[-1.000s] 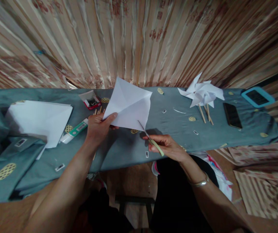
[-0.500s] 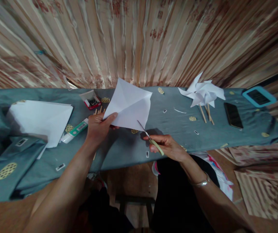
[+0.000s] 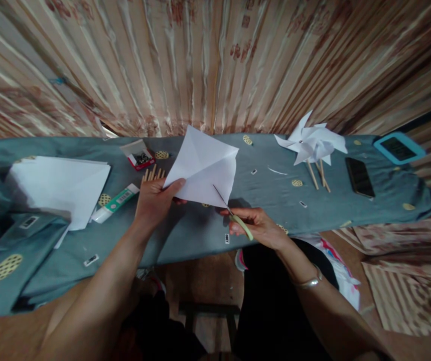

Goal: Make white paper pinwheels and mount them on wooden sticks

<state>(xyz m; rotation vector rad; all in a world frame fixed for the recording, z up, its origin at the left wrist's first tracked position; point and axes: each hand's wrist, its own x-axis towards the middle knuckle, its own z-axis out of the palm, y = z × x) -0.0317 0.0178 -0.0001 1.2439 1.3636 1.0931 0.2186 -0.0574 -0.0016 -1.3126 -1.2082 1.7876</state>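
My left hand [image 3: 157,198] pinches the left corner of a white, creased square of paper [image 3: 203,168], thumb on top and fingers underneath. The sheet is held up above the cloth-covered table. In my right hand [image 3: 258,225] is a pair of scissors [image 3: 241,225] with pale green handles. One dark blade lies over the paper near its lower right corner, pointing up and left toward the middle; the other blade is hidden, apparently beneath the sheet. Wooden sticks [image 3: 152,174] lie just behind my left hand.
Left on the table [image 3: 185,240] are a stack of white paper [image 3: 60,185], a green-and-white tube [image 3: 115,203] and a small open box of pins [image 3: 140,156]. To the right lie paper pinwheels [image 3: 313,140] on sticks, a phone [image 3: 360,176] and a blue-framed device [image 3: 399,148]. A curtain hangs behind.
The paper has shifted slightly down and to the right with my left hand, bringing its corner further toward the scissors. My right hand stays nearly in place.
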